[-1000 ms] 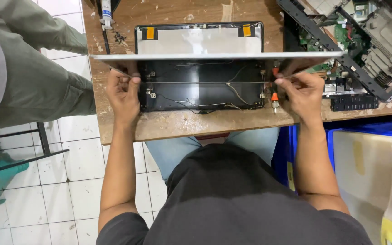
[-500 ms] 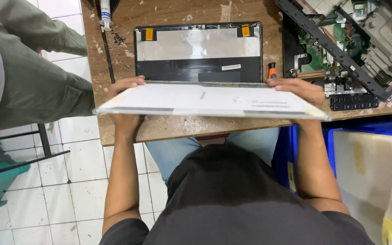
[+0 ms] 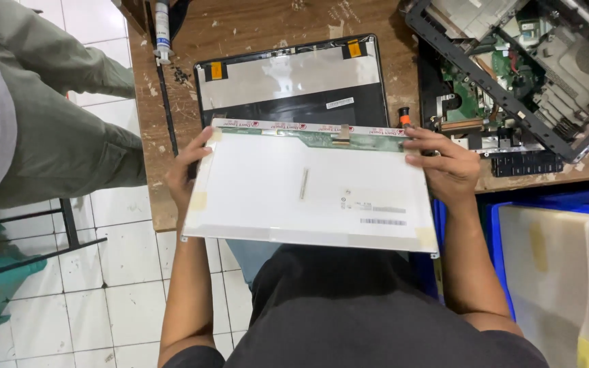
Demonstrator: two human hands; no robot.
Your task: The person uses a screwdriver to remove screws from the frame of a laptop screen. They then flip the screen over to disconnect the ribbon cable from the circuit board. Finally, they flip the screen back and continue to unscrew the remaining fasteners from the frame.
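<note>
Tilted up since the earlier frame, the flat white display panel (image 3: 308,191) is now shown back side up, raised clear of the black lid shell (image 3: 288,85) on the scuffed wooden bench (image 3: 253,27). It is gripped at its left edge by the left hand (image 3: 187,174) and at its right edge by the right hand (image 3: 444,163).

Scuffed wooden workbench (image 3: 253,27), white tiled floor (image 3: 124,286), blue plastic bins (image 3: 506,211)

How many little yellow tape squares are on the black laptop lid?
2: one yellow tape square at the black laptop lid's far left corner, another at its far right. The white panel may hide more.
</note>
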